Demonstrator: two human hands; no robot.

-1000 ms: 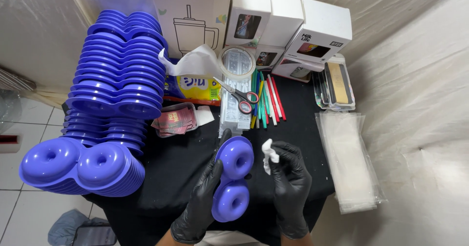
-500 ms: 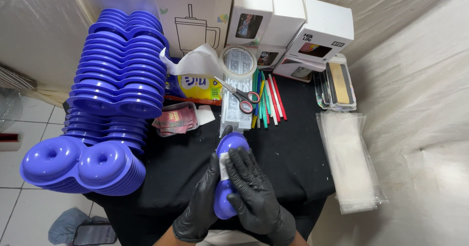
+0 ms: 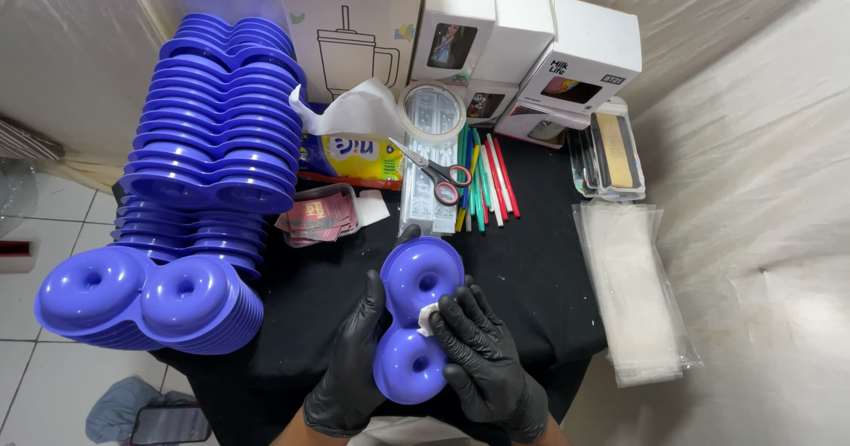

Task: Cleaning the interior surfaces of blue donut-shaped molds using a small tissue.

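Purple double-ring mold (image 3: 416, 318), shaped like two donuts joined side by side, sits up off the black table (image 3: 540, 278) between my two gloved hands, near the front edge. My left hand (image 3: 350, 366) wraps around its left side, with the thumb on the front and a fingertip peeking over the top ring. My right hand (image 3: 482, 357) is closed on a small white wipe (image 3: 428, 319) and presses it on the mold right where the two rings meet. I see a tall stack of the same purple molds (image 3: 217, 118) at the back left, and another pile lying on its side (image 3: 146, 300) at the front left. Behind my hands lie scissors (image 3: 434, 171) with red handles, on top of a clear tray (image 3: 425, 207). Just beside them are colored sticks (image 3: 482, 180). A roll of clear tape (image 3: 431, 109) and a tissue pack (image 3: 354, 154) are farther back. White boxes (image 3: 531, 47) stand at the back, and clear plastic bags (image 3: 633, 291) lie on the right.
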